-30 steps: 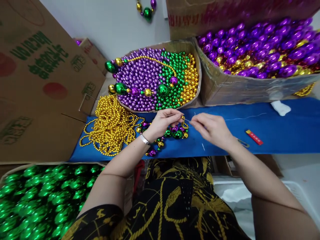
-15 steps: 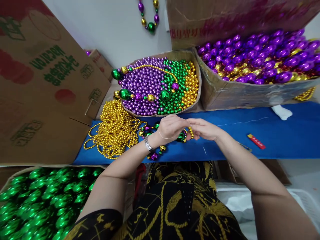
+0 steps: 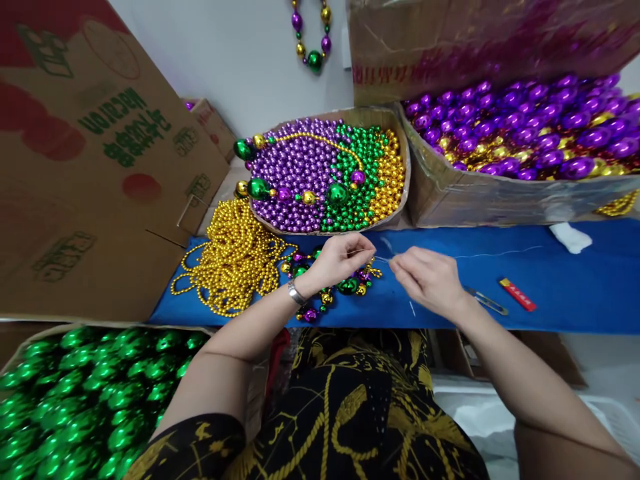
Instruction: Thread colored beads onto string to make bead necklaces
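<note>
Keep your left hand (image 3: 340,259) pinching the thin white thread (image 3: 495,253) at frame centre; your right hand (image 3: 430,280) pinches its end; draw taut above the mixed green, purple and gold bead strand (image 3: 345,287).

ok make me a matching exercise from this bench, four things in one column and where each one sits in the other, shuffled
Things:
1. loose gold bead strands
2. box of large green beads
3. red lighter
4. box of large purple beads

Places:
A. lower left, below the blue mat
B. on the mat, right of the right hand
C. top right, behind the mat
D. on the mat, left of the left hand

Pairs: 1-D, 2-A, 3-B, 4-C
</note>
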`<move>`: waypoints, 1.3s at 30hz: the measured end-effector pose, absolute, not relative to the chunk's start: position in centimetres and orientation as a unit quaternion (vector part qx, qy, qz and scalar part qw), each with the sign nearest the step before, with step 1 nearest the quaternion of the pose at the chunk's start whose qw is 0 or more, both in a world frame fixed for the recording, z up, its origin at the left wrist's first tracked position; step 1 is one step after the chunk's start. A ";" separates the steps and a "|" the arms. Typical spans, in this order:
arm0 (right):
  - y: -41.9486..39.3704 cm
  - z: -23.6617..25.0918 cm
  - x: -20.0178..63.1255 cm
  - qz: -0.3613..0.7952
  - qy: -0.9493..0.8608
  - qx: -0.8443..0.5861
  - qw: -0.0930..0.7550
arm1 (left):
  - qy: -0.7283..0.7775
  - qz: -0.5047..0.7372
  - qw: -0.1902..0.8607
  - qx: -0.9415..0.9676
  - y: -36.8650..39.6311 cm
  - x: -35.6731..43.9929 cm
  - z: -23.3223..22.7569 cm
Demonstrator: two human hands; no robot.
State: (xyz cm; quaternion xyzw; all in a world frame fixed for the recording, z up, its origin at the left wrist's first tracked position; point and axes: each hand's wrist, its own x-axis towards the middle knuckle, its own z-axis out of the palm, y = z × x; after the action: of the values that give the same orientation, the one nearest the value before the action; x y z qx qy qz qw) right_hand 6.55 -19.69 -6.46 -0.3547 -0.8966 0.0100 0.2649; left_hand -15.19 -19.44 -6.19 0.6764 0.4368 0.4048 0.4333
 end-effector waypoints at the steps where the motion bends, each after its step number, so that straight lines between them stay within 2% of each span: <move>1: -20.4 -6.7 6.3 -0.004 -0.903 -0.346 0.254 | 0.433 0.411 0.483 0.641 -19.4 -15.1 -6.4; 3: -21.4 -7.1 6.1 -0.004 -0.922 -0.324 0.212 | 0.425 0.421 0.546 0.587 -19.4 -15.0 -6.7; 6: -21.5 -7.2 6.4 0.101 -0.946 -0.276 0.139 | 0.419 0.423 0.516 0.615 -19.9 -15.0 -6.3; 7: -21.1 -7.1 6.5 0.149 -0.937 -0.280 0.149 | 0.409 0.420 0.482 0.651 -20.1 -15.0 -6.0; 10: -18.9 -7.0 6.6 0.281 -0.838 -0.365 0.291 | 0.342 0.406 0.345 0.774 -20.5 -15.2 -5.0; 12: -17.4 -7.4 6.0 0.404 -0.765 -0.369 0.341 | 0.288 0.408 0.242 0.832 -20.5 -15.3 -4.7; 15: -16.2 -8.4 4.8 0.618 -0.701 -0.249 0.254 | 0.242 0.424 0.114 0.865 -20.1 -15.3 -5.2; 17: -16.1 -9.1 4.3 0.693 -0.667 -0.186 0.198 | 0.238 0.444 0.077 0.860 -19.9 -15.3 -5.9; 19: -16.3 -9.6 4.1 0.708 -0.655 -0.174 0.199 | 0.246 0.468 0.079 0.845 -19.9 -15.3 -6.6; 23: -17.1 -9.6 4.4 0.643 -0.669 -0.266 0.261 | 0.291 0.487 0.091 0.819 -20.0 -15.3 -7.4; 30: -18.1 -9.9 5.5 0.622 -0.619 -0.363 0.313 | 0.355 0.383 -0.049 0.851 -20.0 -17.1 -8.8; 32: -18.3 -10.8 6.0 0.611 -0.572 -0.407 0.365 | 0.415 0.372 -0.006 0.830 -20.3 -18.0 -9.3; 33: -18.4 -11.4 6.3 0.603 -0.547 -0.427 0.393 | 0.454 0.378 0.051 0.805 -20.6 -18.4 -9.5; 36: -19.0 -12.9 6.6 0.612 -0.498 -0.448 0.420 | 0.528 0.445 0.321 0.648 -21.6 -18.7 -9.6; 39: -19.4 -13.5 6.3 0.652 -0.461 -0.427 0.424 | 0.455 0.538 0.542 0.458 -22.3 -17.5 -9.0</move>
State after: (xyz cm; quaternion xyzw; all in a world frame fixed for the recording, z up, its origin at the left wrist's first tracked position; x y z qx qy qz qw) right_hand 6.32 -19.42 -13.49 -0.4270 -0.4609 0.6523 0.4239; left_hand -17.52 -22.31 -9.04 0.4576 0.4555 0.5381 0.5419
